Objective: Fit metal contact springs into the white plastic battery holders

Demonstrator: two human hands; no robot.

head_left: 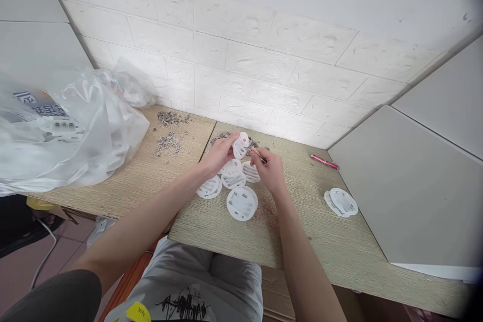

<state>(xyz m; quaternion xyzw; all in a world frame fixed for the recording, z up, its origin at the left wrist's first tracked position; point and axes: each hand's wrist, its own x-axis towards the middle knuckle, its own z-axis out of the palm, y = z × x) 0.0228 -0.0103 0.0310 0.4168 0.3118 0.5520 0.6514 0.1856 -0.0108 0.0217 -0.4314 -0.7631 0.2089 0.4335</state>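
Note:
My left hand point(220, 155) is closed on a round white plastic plate point(240, 146) with slots, holding it tilted above the table. My right hand point(269, 168) grips a thin, slender tool point(258, 154), its tip close to the plate's right edge; its exact kind is too small to make out. Below both hands lie several similar slotted white discs, among them a large round plate point(242, 204) nearest me and an overlapping one point(210, 187) at the left. Behind my hands a pile of small metal parts point(222, 137) is partly hidden.
More small metal pieces point(169, 144) are heaped on the left tabletop point(151, 173). A large clear plastic bag point(113, 131) with white parts stands at far left. To the right are a red pen-like stick point(324, 161), stacked white discs point(341, 202) and a grey panel point(407, 186). A white brick-pattern wall point(241, 65) closes the back.

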